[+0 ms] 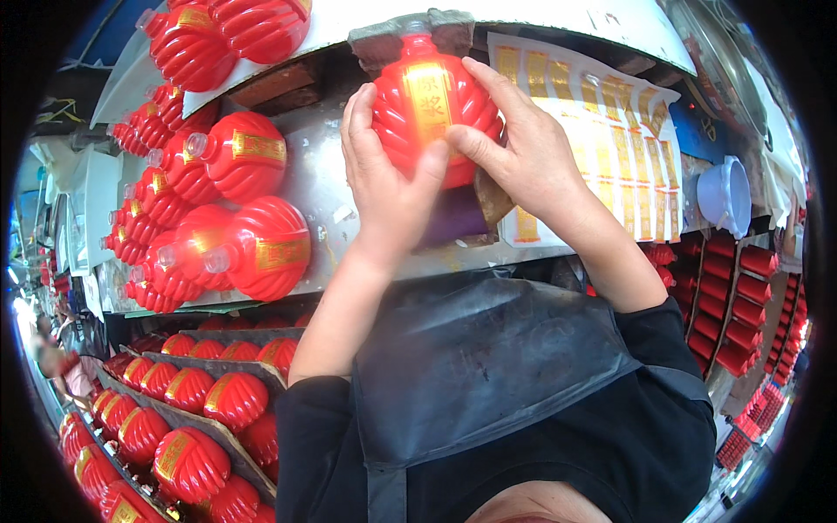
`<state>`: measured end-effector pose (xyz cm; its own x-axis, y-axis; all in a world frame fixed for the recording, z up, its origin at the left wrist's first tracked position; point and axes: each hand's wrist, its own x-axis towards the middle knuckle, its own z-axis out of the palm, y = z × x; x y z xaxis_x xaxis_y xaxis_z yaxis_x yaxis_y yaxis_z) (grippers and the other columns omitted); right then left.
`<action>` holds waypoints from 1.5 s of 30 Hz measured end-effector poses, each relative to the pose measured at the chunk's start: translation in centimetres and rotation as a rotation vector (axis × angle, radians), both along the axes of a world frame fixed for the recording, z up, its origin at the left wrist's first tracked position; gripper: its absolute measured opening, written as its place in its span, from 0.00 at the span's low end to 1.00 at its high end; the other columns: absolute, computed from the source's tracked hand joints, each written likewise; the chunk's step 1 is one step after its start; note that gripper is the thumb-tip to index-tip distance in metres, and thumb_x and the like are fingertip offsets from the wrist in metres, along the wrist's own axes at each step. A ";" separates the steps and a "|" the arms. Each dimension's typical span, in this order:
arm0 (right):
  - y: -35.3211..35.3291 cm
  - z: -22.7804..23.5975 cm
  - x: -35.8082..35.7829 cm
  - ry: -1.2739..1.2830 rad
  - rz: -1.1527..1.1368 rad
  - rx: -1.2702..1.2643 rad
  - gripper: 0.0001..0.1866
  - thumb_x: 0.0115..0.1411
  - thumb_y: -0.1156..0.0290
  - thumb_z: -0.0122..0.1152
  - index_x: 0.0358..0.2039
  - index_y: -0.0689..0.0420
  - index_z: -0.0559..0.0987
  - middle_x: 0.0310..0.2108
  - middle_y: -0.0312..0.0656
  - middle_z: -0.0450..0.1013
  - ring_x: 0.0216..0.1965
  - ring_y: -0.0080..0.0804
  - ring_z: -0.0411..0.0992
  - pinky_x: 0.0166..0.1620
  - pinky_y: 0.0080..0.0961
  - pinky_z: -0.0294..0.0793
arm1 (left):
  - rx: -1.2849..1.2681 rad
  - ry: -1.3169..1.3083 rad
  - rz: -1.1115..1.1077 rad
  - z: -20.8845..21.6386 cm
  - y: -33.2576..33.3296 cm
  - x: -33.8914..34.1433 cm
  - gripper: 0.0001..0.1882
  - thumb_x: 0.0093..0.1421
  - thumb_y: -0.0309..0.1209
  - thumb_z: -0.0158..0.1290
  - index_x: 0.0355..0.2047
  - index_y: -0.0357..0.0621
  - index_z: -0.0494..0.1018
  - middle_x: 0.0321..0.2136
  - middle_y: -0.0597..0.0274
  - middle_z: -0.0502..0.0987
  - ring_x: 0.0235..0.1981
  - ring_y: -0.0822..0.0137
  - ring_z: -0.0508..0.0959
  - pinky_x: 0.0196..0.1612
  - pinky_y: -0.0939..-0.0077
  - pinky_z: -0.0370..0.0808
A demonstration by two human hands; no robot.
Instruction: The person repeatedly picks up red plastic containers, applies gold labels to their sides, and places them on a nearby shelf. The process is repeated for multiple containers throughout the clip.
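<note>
There, your left hand (379,187) and right hand (540,161) cup the red bottle (466,105) between them, likely against rolling; thumbs meet low over its gold label (427,87); the grey block (370,39) probably cradles its neck.

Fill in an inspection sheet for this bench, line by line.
Surface: grey bench top, specked with marks.
Job's things: gold-labelled red bottle, neck by a grey block; sheet of gold labels to its right.
Clutter: grouped red bottles on the left; pale purple basin at far right.
Hands: left hand at the bottle's left side, right hand at its right.
Cables: none clearly made out.
Surroundings: rows of red bottles below the bench, lower left; stacked red items at right.
</note>
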<state>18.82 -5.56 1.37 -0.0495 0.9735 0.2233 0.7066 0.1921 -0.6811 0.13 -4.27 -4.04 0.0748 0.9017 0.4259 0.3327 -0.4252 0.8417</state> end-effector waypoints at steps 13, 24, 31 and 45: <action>2.0 1.0 1.3 0.284 0.052 -0.204 0.38 0.64 0.46 0.64 0.66 0.60 0.73 0.58 0.59 0.76 0.59 0.51 0.77 0.60 0.37 0.75 | -0.175 -0.252 -0.085 1.4 1.6 -1.1 0.47 0.57 0.39 0.66 0.70 0.33 0.56 0.64 0.39 0.64 0.66 0.47 0.68 0.70 0.55 0.64; 7.7 2.4 2.2 0.206 0.179 -0.478 0.35 0.68 0.41 0.60 0.52 0.67 0.81 0.45 0.47 0.81 0.47 0.29 0.79 0.51 0.26 0.78 | -0.356 -0.121 -0.177 3.7 4.2 -1.4 0.42 0.53 0.43 0.71 0.63 0.37 0.65 0.59 0.44 0.73 0.59 0.54 0.77 0.60 0.60 0.75; 10.4 2.5 1.6 0.009 0.222 -0.570 0.37 0.67 0.36 0.59 0.43 0.67 0.84 0.34 0.44 0.82 0.33 0.29 0.81 0.38 0.25 0.82 | -0.483 -0.184 -0.198 4.0 4.8 -1.0 0.43 0.52 0.44 0.73 0.61 0.38 0.65 0.55 0.45 0.76 0.55 0.57 0.80 0.58 0.63 0.77; 11.8 2.6 2.2 0.207 0.305 -0.717 0.38 0.65 0.35 0.60 0.43 0.67 0.84 0.31 0.46 0.82 0.31 0.24 0.81 0.33 0.22 0.81 | -0.173 -0.010 -0.190 3.5 5.0 -1.0 0.37 0.52 0.39 0.70 0.61 0.45 0.71 0.58 0.48 0.73 0.58 0.51 0.76 0.62 0.59 0.73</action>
